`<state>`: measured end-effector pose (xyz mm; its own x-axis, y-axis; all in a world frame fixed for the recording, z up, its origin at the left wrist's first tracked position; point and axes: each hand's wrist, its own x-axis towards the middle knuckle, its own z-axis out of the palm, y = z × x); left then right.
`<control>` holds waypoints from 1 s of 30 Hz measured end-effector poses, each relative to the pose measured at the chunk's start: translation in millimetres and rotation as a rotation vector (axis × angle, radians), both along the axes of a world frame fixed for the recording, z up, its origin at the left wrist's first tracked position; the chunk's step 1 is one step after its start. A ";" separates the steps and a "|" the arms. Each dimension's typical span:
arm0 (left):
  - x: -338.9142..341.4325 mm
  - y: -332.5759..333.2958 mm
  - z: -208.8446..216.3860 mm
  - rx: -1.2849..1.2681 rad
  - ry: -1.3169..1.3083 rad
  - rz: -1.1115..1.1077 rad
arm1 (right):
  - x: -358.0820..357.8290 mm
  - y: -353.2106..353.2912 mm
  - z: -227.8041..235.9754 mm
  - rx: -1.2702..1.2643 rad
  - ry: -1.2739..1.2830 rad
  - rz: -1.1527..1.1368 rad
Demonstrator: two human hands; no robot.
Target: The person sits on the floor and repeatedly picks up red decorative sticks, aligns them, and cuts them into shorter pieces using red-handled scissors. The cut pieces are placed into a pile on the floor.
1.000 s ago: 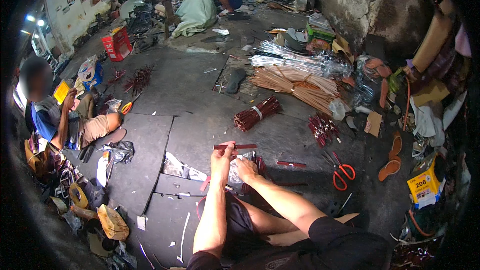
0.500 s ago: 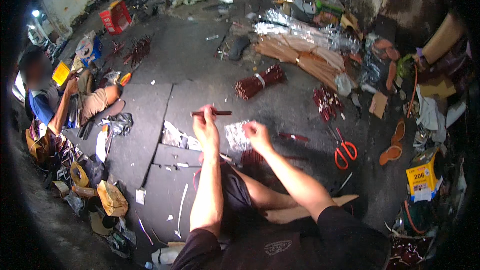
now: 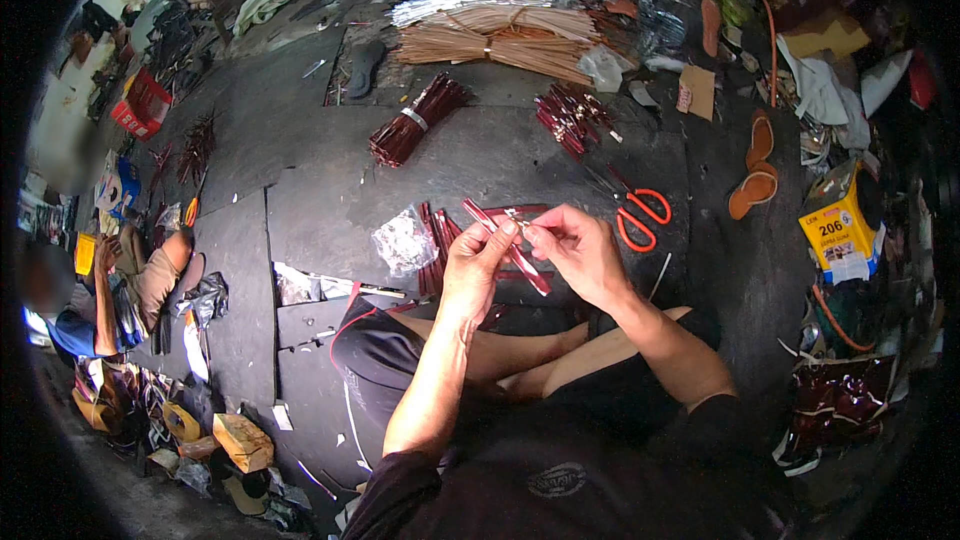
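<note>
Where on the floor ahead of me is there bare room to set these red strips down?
Bare floor lies between the tied red bundle, the loose red strips and the orange scissors. Another open patch sits left of that bundle. It is crowded close to your left hand, around the plastic bag, and along the right side by the sandals and yellow box.

A yellow cardboard box with a white label panel (image 3: 838, 225) stands at the right on the floor. A clear crinkled plastic bag (image 3: 403, 240) lies near the middle, and a red box (image 3: 141, 105) sits far left.
</note>
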<state>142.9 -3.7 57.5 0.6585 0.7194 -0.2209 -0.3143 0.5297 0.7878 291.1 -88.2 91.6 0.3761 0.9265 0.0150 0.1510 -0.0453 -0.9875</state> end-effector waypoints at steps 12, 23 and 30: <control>-5.4 -24.5 16.3 -0.233 -0.232 -0.382 | 33.6 -34.0 12.2 0.314 -0.300 0.317; -6.8 -28.5 16.9 -0.396 -0.374 -0.486 | 38.0 -38.6 19.7 0.341 -0.277 0.313; -5.1 -33.3 23.4 -0.431 -0.283 -0.364 | 41.3 -36.4 11.8 0.372 -0.291 0.298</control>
<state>137.8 -37.0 80.9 0.9199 0.3232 -0.2220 -0.2191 0.8933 0.3925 332.4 -124.6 103.4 0.0306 0.9047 0.4250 0.3727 0.3842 -0.8446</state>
